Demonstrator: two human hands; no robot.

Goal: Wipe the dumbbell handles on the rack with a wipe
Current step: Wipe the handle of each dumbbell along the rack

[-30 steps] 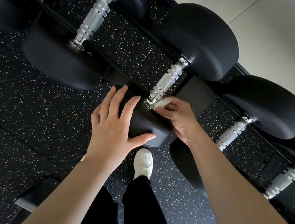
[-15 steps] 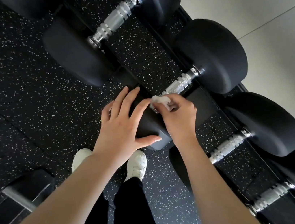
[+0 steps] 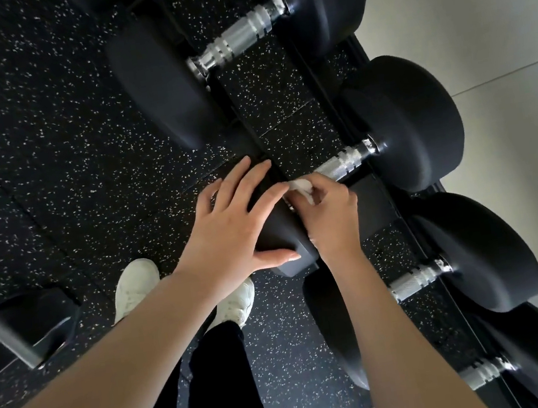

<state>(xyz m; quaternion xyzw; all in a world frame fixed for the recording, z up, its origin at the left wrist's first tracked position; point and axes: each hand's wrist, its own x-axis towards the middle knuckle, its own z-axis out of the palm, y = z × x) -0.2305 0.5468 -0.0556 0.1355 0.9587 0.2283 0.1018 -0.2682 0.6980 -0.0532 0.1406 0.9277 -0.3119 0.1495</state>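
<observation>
Several black dumbbells with knurled silver handles lie in a row on a black rack (image 3: 368, 196). My right hand (image 3: 328, 216) pinches a small white wipe (image 3: 301, 187) against the near end of the second dumbbell's handle (image 3: 341, 166). My left hand (image 3: 232, 222) rests flat, fingers straight, on that dumbbell's near black head (image 3: 286, 236). The handle's near end is hidden under the wipe and my fingers.
Another dumbbell handle (image 3: 237, 40) lies further up the rack, and two more handles (image 3: 416, 280) (image 3: 485, 375) lie to the right. Black speckled rubber floor (image 3: 45, 148) spreads to the left. My white shoes (image 3: 134, 288) stand below. A pale wall (image 3: 496, 33) is on the right.
The camera has shifted, so the rack sits lower and further right in view. My right hand with the wipe has moved slightly along the handle's near end. My left hand stays on the dumbbell head.
</observation>
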